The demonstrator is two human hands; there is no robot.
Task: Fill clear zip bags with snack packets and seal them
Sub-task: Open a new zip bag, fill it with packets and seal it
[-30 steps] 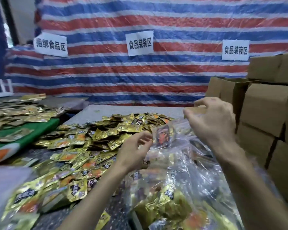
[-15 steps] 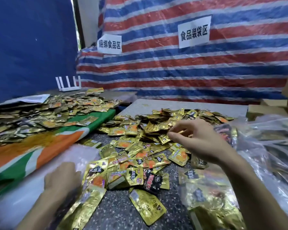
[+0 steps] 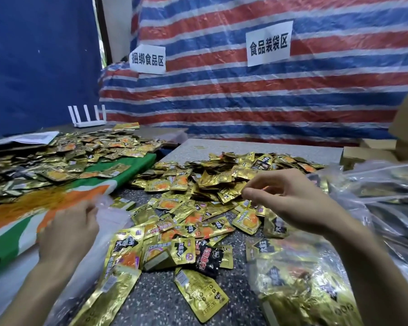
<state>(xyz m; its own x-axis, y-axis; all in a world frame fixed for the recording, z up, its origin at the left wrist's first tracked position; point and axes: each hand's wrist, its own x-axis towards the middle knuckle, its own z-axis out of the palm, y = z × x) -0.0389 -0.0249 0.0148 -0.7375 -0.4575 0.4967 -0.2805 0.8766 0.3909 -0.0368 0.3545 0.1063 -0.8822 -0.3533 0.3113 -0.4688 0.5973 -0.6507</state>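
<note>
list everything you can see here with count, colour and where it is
snack packets: many, gold, heap mid-table
more packets: many, gold, on the cloth, left
black packet: one, black and red, front of the heap
empty zip bags: count unclear, clear, by the left hand
filled zip bags: at least two, clear, right
cloth: one, green, orange and white, left
table: one, speckled grey
router: one, white, far left
signs: two, white, on the tarp
striped tarp: one, red, blue and white, back
blue sheet: one, blue, back left
cardboard boxes: at least two, brown, far right
left hand: on the empty bags, grip hidden
right hand: above the heap, fingers curled
</note>
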